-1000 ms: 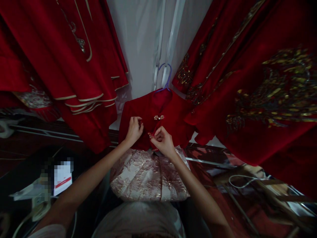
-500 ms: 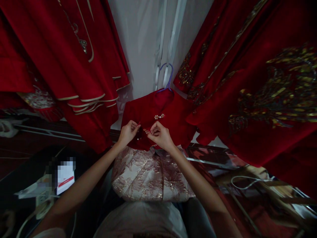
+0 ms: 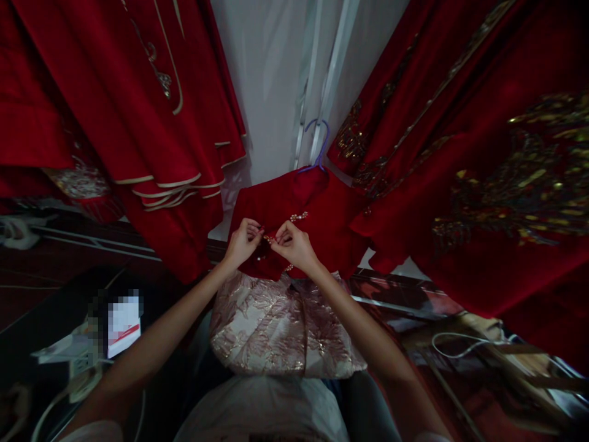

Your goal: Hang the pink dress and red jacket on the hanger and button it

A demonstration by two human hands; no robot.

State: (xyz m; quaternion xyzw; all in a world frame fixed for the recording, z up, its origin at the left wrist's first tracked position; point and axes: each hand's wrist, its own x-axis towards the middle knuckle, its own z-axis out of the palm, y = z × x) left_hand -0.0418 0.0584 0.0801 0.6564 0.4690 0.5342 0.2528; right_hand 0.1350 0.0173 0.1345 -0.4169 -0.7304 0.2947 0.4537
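A red garment top (image 3: 338, 215) hangs on a purple hanger (image 3: 322, 144) in front of me, its front toward me. Pearl-like fasteners (image 3: 299, 217) run down its front. My left hand (image 3: 243, 241) pinches the front edge of the garment. The thumb and fingers of my right hand (image 3: 294, 245) are closed on a beaded clasp (image 3: 268, 239), just beside the left fingertips. Whether the two sides touch is too small to tell. Below, shiny pink-and-white brocade cloth (image 3: 271, 331) lies over my lap; whether it joins the red top I cannot tell.
Red garments with pale piping (image 3: 184, 123) hang on the left, and red garments with gold sequins (image 3: 519, 178) on the right. A phone-like object (image 3: 123, 328) and a power strip (image 3: 83, 362) lie on a dark surface at lower left. A white cable (image 3: 460, 345) loops at right.
My hands have drawn closer together, the right bringing the clasp left toward the left fingertips. The view has shifted slightly, so the surroundings sit farther right.
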